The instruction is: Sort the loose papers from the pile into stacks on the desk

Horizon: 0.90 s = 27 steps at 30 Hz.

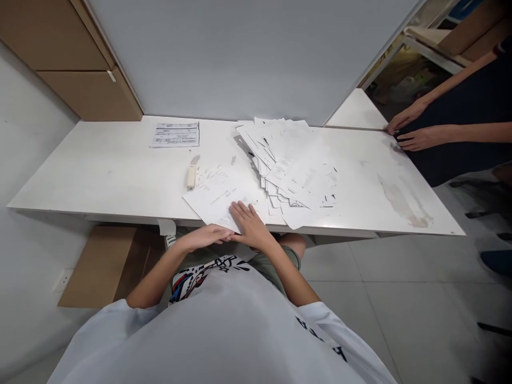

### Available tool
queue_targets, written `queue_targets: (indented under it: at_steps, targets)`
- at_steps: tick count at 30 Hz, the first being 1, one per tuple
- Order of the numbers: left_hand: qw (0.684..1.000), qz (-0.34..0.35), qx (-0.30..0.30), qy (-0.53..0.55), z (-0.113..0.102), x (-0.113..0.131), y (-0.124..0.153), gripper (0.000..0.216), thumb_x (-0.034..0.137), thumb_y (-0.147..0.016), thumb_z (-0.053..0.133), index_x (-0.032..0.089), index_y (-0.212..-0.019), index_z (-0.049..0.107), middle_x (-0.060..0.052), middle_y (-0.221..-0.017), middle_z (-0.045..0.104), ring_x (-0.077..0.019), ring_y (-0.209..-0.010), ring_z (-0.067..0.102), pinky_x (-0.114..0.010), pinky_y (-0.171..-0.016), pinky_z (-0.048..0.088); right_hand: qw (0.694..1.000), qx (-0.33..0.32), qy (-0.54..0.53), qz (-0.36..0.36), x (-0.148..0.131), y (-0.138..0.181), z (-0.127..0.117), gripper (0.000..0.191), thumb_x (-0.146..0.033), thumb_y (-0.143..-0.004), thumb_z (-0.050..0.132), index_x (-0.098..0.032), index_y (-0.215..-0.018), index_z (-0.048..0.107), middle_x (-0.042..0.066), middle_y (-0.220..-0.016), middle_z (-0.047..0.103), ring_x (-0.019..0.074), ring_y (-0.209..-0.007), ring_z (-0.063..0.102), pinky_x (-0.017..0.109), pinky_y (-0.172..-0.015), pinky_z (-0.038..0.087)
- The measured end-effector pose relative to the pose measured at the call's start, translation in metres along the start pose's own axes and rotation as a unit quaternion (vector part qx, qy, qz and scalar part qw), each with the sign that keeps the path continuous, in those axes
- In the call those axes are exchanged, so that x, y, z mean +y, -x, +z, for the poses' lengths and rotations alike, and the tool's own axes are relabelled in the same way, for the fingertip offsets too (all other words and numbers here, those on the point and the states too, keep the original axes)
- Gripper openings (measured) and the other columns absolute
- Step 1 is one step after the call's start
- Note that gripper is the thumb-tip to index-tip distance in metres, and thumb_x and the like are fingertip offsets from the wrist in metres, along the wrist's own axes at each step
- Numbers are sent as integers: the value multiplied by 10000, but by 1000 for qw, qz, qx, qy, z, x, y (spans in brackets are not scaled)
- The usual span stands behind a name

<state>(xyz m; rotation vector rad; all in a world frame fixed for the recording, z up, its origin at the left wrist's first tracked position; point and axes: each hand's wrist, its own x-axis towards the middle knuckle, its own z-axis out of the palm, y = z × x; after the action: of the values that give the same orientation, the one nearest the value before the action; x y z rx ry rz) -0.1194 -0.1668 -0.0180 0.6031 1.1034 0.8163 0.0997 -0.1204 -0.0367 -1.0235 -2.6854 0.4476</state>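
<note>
A printed white sheet of paper lies at the table's near edge, in front of my body. My right hand rests flat on its near right part, fingers stretched out and a little apart. Coming in from the left, my left hand is closed at the sheet's near edge, its fingertips by my right thumb. Part of that edge is hidden under the hands. Just beyond the sheet's left side is a small cream-coloured block. To the right, a messy, fanned pile of printed papers spreads over the table.
The white table meets a grey panel at the back. A printed slip lies at the back left. Cardboard boxes stand left, and another box sits below. At the right end, another person's hands touch the table's edge.
</note>
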Motion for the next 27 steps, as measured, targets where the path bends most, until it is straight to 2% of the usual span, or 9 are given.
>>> queue_targets:
  at_steps: [4, 5, 7, 9, 12, 15, 19, 23, 27]
  targets:
    - [958, 118, 72, -251, -62, 82, -24, 189, 290, -682, 806, 243, -859, 758, -90, -931, 753, -304, -940, 706, -448, -859, 566, 999, 31, 2, 36, 1, 4, -2, 743, -533, -920, 557, -141, -1515, 347, 189, -1510, 453, 334, -1440, 354, 569, -1216, 224]
    - [923, 169, 99, -332, -77, 105, -38, 192, 313, -740, 751, 233, -914, 757, -98, -1006, 749, -309, -1014, 685, -471, -938, 533, 998, 41, 5, 45, 3, 7, -3, 720, -525, -915, 567, -131, -1489, 384, 193, -1458, 494, 338, -1396, 401, 572, -1208, 246]
    - [809, 271, 200, -482, -104, 147, -74, 302, 296, -856, 579, 177, -1100, 712, -129, -1225, 688, -321, -1234, 570, -526, -1112, 385, 997, 54, 14, 53, 8, 15, -4, 672, -500, -908, 583, -110, -1437, 444, 199, -1350, 549, 338, -1304, 470, 583, -1193, 280]
    - [703, 303, 265, -586, -128, 181, -115, 445, 249, -900, 454, 86, -1287, 601, -181, -1435, 542, -332, -1413, 381, -562, -1196, 212, 996, 64, 20, 56, 14, 23, -5, 628, -457, -902, 592, -104, -1406, 471, 193, -1280, 566, 332, -1250, 498, 601, -1183, 298]
    - [628, 289, 288, -663, -153, 223, -169, 545, 260, -930, 377, 21, -1411, 470, -210, -1563, 377, -358, -1504, 166, -597, -1201, 91, 995, 82, 27, 45, 20, 31, -2, 615, -394, -893, 590, -121, -1426, 448, 177, -1254, 568, 329, -1236, 506, 625, -1166, 329]
    - [606, 281, 293, -685, -164, 264, -211, 556, 305, -946, 340, 43, -1423, 455, -209, -1565, 371, -371, -1484, 199, -587, -1183, 122, 993, 101, 44, 30, 23, 30, 6, 659, -352, -877, 582, -145, -1475, 399, 167, -1247, 585, 335, -1224, 529, 638, -1134, 379]
    - [618, 222, 301, -691, -173, 298, -256, 486, 316, -921, 371, 40, -1282, 542, -274, -1395, 510, -387, -1316, 409, -551, -1075, 305, 989, 125, 71, 33, 26, 21, 15, 692, -295, -853, 580, -164, -1500, 371, 155, -1220, 614, 330, -1190, 572, 619, -1109, 429]
    - [617, 239, 337, -671, -182, 291, -279, 371, 302, -898, 405, 91, -1155, 570, -271, -1314, 531, -402, -1258, 412, -546, -1024, 328, 989, 124, 75, 43, 29, 17, 16, 709, -272, -859, 560, -182, -1524, 335, 149, -1206, 628, 330, -1181, 586, 619, -1095, 447]
    - [623, 253, 326, -665, -189, 271, -266, 272, 308, -898, 422, 147, -1056, 573, -232, -1242, 560, -390, -1213, 430, -521, -1020, 332, 990, 117, 70, 49, 30, 17, 15, 703, -290, -876, 545, -183, -1534, 321, 146, -1213, 627, 332, -1188, 577, 631, -1103, 428]
